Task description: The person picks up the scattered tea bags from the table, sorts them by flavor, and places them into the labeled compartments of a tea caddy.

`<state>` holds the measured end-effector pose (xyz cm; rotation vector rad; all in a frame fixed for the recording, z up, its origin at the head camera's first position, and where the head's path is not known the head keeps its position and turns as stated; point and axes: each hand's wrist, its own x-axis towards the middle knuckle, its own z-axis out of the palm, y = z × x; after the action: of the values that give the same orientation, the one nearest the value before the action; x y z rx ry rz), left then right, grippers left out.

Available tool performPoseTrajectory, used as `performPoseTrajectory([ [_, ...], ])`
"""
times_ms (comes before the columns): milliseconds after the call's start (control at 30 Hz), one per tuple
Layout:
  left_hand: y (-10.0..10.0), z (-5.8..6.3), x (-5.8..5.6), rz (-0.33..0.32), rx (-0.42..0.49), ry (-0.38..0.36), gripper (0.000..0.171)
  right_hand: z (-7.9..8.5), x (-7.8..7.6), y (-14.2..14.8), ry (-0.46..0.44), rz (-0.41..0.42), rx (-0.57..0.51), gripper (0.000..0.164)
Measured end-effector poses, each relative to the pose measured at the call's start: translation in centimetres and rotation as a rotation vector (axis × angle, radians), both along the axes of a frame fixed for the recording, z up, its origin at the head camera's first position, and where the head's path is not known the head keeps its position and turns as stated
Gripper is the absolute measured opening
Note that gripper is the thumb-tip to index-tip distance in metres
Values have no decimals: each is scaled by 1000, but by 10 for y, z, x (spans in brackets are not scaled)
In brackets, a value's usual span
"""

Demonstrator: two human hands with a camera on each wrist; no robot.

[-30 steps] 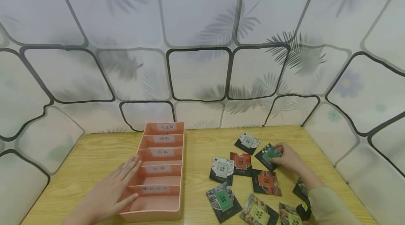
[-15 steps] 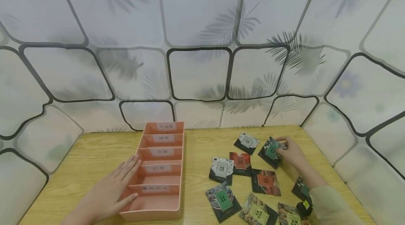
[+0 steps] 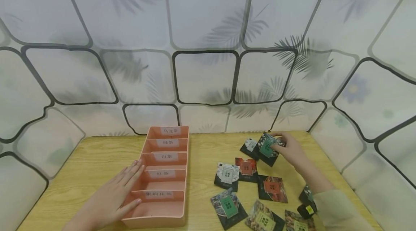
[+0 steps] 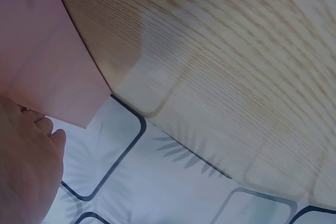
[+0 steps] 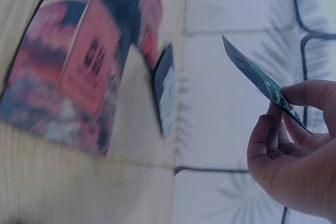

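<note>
My right hand (image 3: 290, 151) pinches a tea sachet (image 3: 265, 148) with a green label by its right side, thumb on the front. In the right wrist view this sachet (image 5: 251, 76) is tilted and clear of the table. It overlaps a white-and-black sachet (image 3: 250, 145) in the head view. My left hand (image 3: 108, 196) rests with straight fingers along the left rim of a pink divided box (image 3: 159, 210). Paper labels with handwriting mark its several compartments. In the left wrist view, fingers touch the edge of the box's outer wall (image 4: 58, 61).
Several sachets lie on the wooden table (image 3: 201, 144) right of the box: a white one (image 3: 226, 176), two red ones (image 3: 272, 187), a green-labelled one (image 3: 229, 208) and yellow-labelled ones (image 3: 264, 220). A black wrist device (image 3: 306, 210) shows by the right sleeve. Patterned cloth (image 3: 204, 75) encloses the table.
My right hand has lifted the green-labelled sachet off the table and carried it up and to the left, over the white-and-black sachet. My left hand stays on the box.
</note>
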<state>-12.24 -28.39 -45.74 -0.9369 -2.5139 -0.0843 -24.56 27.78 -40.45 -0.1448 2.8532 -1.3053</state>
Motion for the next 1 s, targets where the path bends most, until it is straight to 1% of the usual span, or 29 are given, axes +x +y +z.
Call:
performPoseTrajectory([
  [100, 0, 0, 0, 2, -4, -1, 92, 8, 4, -16, 8, 36, -31, 45],
  [300, 0, -1, -1, -15, -2, 12, 90, 24, 16, -49, 23, 110, -110, 43],
  [500, 0, 0, -2, -19, 3, 16, 89, 34, 25, -81, 16, 182, -201, 40],
  [567, 0, 0, -2, -17, 3, 12, 91, 36, 28, -91, 16, 208, -230, 40],
  [733, -1, -2, -2, -15, 2, -7, 96, 40, 38, -119, 27, 274, -258, 39],
  [867, -3, -3, -3, -8, 4, -22, 94, 40, 44, -141, 47, 339, -284, 38],
  [1000, -1, -1, -2, -15, -2, -5, 93, 36, 49, -163, 62, 381, -319, 37],
])
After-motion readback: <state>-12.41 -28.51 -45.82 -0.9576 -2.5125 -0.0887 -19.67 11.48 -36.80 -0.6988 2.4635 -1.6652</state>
